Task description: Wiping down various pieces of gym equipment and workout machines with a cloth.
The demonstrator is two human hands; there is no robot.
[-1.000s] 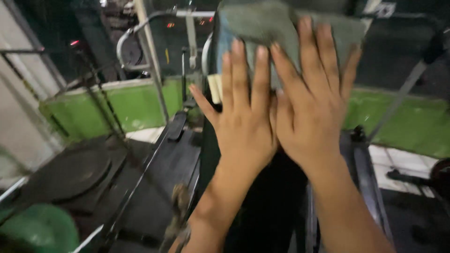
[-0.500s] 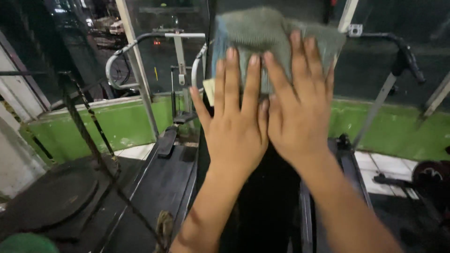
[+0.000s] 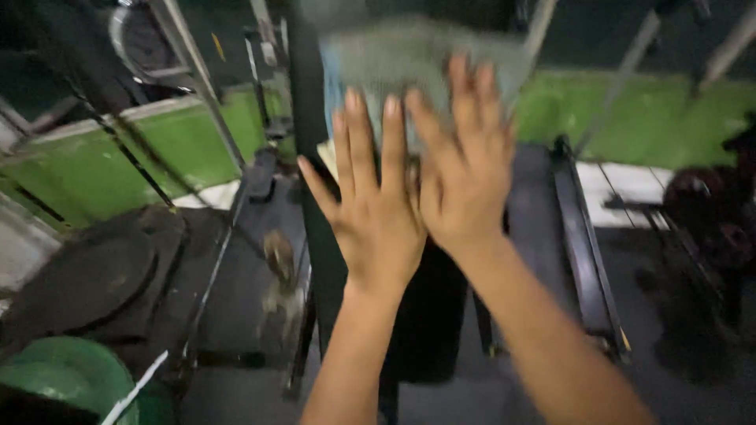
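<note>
My left hand (image 3: 374, 212) and my right hand (image 3: 465, 177) lie side by side, fingers spread flat, pressing a grey-green cloth (image 3: 402, 55) against a tall dark upright panel (image 3: 429, 315) in front of me. The cloth sticks out above and beside my fingertips and is blurred. A pale blue edge shows at the cloth's left side. Neither hand grips the cloth; both palms push flat on it.
A treadmill deck (image 3: 260, 267) lies to the left and another dark deck with a side rail (image 3: 583, 236) to the right. A low green wall (image 3: 134, 157) runs behind. Round weight plates (image 3: 79, 279) and a green tub (image 3: 67, 378) sit lower left.
Both hands and the cloth have slid down and slightly left on the panel. My view has tilted down, showing more floor and the green tub.
</note>
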